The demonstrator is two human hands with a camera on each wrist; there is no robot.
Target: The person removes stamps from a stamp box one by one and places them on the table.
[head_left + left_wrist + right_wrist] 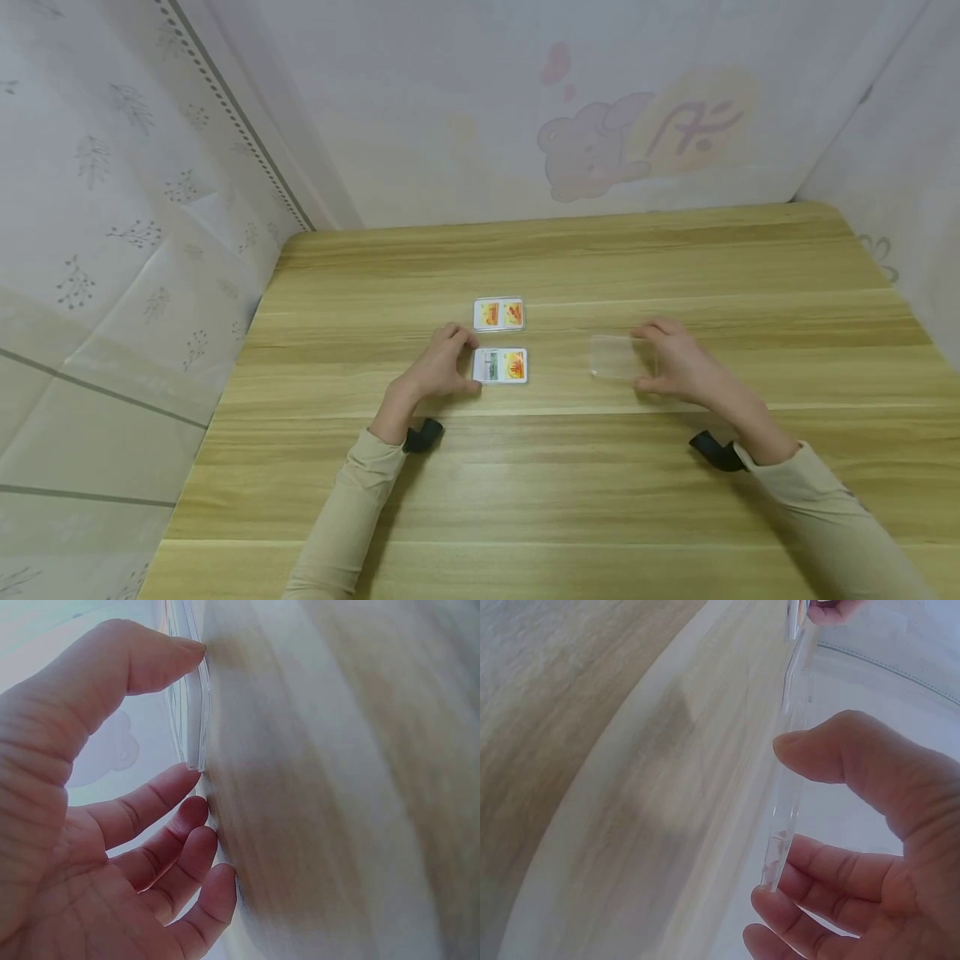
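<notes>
A: Begin with the head view — where is everything?
B: On the wooden table (562, 492), the left hand (444, 364) pinches the nearer picture case (501, 366) by its edges; a second case (499, 314) lies just beyond. The right hand (684, 367) holds a clear piece (612, 357), well apart to the right.
A: And the left wrist view?
B: Thumb and index finger span the nearer case. I'd make that grip light but steady, so it lies flat.
A: Right wrist?
B: Thumb and fingers hold the clear piece between them (whether it is fully lifted, I cannot tell). Best to touch edges only — clear surfaces show smudges — and carry it level.
</notes>
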